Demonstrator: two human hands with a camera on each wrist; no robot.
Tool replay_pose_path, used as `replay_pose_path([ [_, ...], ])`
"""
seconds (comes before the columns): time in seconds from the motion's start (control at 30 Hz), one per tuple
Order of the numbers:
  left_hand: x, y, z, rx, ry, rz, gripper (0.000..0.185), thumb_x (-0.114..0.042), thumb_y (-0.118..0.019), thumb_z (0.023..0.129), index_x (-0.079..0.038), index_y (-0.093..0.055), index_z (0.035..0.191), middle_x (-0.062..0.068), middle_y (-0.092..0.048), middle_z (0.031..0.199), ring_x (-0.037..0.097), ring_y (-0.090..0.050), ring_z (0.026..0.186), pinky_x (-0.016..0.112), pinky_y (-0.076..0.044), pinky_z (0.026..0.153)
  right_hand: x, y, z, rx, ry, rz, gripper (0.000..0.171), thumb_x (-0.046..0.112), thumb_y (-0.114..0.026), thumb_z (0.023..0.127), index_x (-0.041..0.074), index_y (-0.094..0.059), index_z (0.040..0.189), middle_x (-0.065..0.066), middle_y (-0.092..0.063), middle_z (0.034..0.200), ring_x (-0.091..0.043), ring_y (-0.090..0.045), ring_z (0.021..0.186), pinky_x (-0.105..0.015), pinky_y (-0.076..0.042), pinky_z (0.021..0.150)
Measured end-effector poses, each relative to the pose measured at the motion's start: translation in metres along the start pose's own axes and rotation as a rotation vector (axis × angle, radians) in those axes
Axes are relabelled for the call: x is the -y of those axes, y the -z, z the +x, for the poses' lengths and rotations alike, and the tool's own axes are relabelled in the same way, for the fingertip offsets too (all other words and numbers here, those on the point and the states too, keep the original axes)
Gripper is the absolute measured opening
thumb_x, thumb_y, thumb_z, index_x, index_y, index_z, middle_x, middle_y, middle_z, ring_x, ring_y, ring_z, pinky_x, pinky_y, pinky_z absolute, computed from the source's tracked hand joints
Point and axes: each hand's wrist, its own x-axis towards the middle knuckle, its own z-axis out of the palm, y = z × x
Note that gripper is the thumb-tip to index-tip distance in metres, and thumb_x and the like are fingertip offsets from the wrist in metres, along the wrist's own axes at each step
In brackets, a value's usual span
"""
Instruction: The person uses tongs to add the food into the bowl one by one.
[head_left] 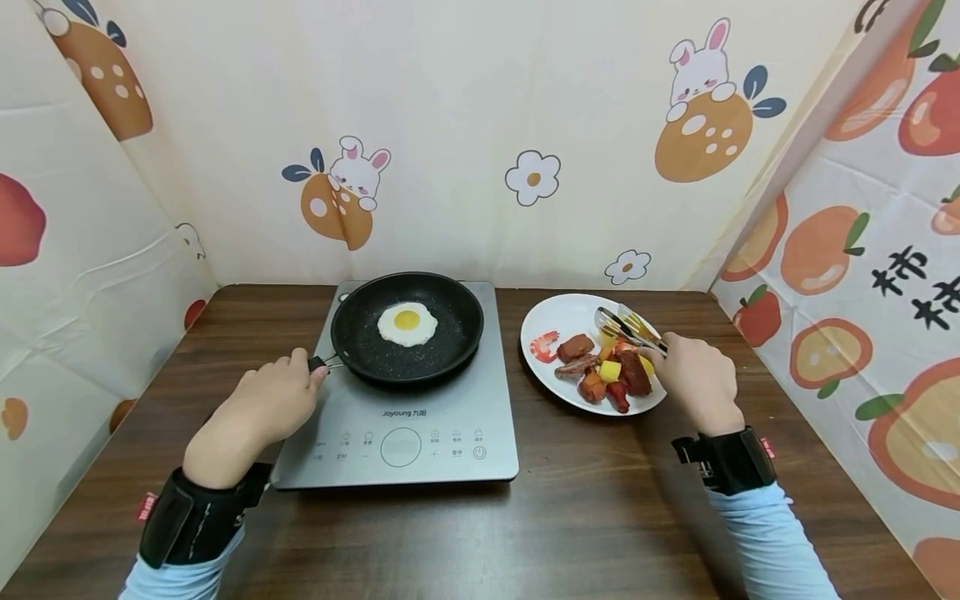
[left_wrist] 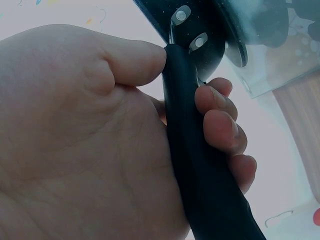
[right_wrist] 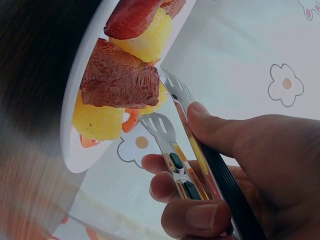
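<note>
Left hand (head_left: 266, 404) wraps its grip around the black handle (left_wrist: 200, 165) of a frying pan (head_left: 407, 327) holding a fried egg (head_left: 407, 323) on the grey induction cooker (head_left: 405, 417). Right hand (head_left: 693, 379) pinches metal tongs (head_left: 630, 329), tips apart, over a white plate (head_left: 555, 312) of mixed food pieces (head_left: 603, 371) on the dark wooden worktop (head_left: 585, 517).

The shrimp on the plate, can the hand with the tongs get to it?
Probably yes. The right hand holds the tongs just over the white plate, and the shrimp lies bare at the plate's left edge. Only the other food pieces sit between, low enough to reach over.
</note>
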Motion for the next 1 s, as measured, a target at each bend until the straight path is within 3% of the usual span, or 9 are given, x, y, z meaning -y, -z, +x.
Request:
replay_pose_path([
  [0.5,0.0005,0.0003,-0.0023,0.003,0.003,-0.001,0.045,-0.027,-0.035,0.111,0.017,-0.044,0.119,0.024,-0.058,0.095,0.035,-0.058,0.085,0.054,-0.044,0.078,0.0005,0.0001,-0.0050,-0.048,0.023,0.006,0.052,0.048,-0.059,0.101,-0.003,-0.064,0.111,-0.017,-0.061,0.072,-0.031,-0.056,0.059,-0.038,-0.036,0.046],
  [0.7,-0.0009,0.0019,-0.0031,0.011,-0.001,-0.004,0.044,-0.027,-0.034,0.111,0.015,-0.044,0.116,0.020,-0.055,0.090,0.032,-0.054,0.081,0.049,-0.041,0.075,0.0016,0.0031,-0.0067,-0.068,0.025,0.003,0.054,0.047,-0.058,0.102,-0.004,-0.064,0.118,-0.022,-0.065,0.077,-0.032,-0.058,0.061,-0.038,-0.037,0.044],
  [1.0,-0.0013,0.0010,-0.0013,-0.001,0.002,-0.008,0.042,-0.028,-0.034,0.111,0.013,-0.045,0.113,0.016,-0.053,0.086,0.030,-0.052,0.078,0.044,-0.039,0.072,0.0032,0.0073,-0.0090,-0.101,0.049,0.002,0.052,0.046,-0.059,0.102,-0.004,-0.064,0.114,-0.020,-0.062,0.071,-0.033,-0.057,0.058,-0.038,-0.036,0.044],
])
